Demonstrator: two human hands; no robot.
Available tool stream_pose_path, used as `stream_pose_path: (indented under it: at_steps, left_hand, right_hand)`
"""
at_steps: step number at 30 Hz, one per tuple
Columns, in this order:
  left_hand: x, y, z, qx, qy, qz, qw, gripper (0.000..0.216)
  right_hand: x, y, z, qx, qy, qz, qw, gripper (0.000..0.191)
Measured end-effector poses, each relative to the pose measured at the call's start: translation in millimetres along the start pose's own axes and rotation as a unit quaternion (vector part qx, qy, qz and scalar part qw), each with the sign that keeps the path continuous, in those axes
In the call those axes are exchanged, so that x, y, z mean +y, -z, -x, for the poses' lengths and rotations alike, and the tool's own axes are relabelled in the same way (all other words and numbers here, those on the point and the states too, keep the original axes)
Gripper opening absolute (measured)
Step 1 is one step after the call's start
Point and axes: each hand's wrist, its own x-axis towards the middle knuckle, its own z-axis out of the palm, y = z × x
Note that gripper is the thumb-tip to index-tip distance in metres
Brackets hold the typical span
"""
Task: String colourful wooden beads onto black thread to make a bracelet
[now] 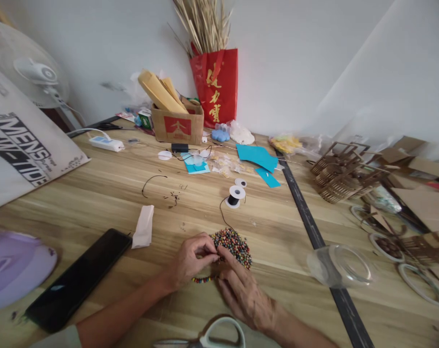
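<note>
Toward the near edge of the desk (96,203), see a short beaded strand (203,280) between the left hand (190,258), pinched narrow, and the right hand (246,297), loosely curled; cannot tell the exact hold. Looks barely begun, with a brief run threaded and many loose beads (237,245) left just beyond. Near the far edge, see a cardboard box (177,128) holding brown packets (163,92) and a red bag (226,92) holding dry stalks (205,26).

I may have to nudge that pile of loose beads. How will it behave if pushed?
The bead pile will probably spread rather than move as one, being many loose pieces with no rim around them. Single beads may roll, since they look small and rounded. Each is likely light, judging by its tiny size.
</note>
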Motion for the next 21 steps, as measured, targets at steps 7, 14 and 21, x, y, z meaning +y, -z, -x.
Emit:
stream_pose_path:
  at_steps: [7,14,21]
  left_hand:
    - [5.6,0.6,0.7,-0.016,0.083,0.009,0.996,0.01]
    - [2.5,1.9,0.1,-0.011,0.114,0.034,0.993,0.014]
    - [4.5,2.3,-0.2,-0.019,0.112,0.028,0.993,0.013]
  right_hand:
    - [4.9,-1.2,-1.0,0.03,-0.033,0.041,0.998,0.018]
    - [5.5,-2.2,-1.6,0.05,-0.074,0.052,0.995,0.016]
    - [3.9,-1.5,-1.4,0.034,-0.069,0.046,0.996,0.019]
